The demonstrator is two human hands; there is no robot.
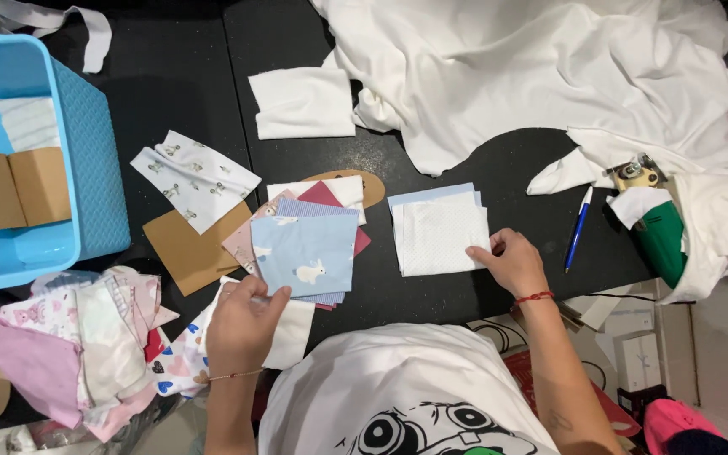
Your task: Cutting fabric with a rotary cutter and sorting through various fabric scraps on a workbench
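Surface: my black table, strewn with fabric.
Right hand: pinches the white square stack.
Left hand: closed on, seemingly, white cloth.
Hidden: green cutter, half under the white sheet.

A single head-worn camera looks almost straight down from above the person's chest onto the black table, close enough that both forearms enter from the bottom edge. The table's near edge lies low in the picture (its far edge is out of view).
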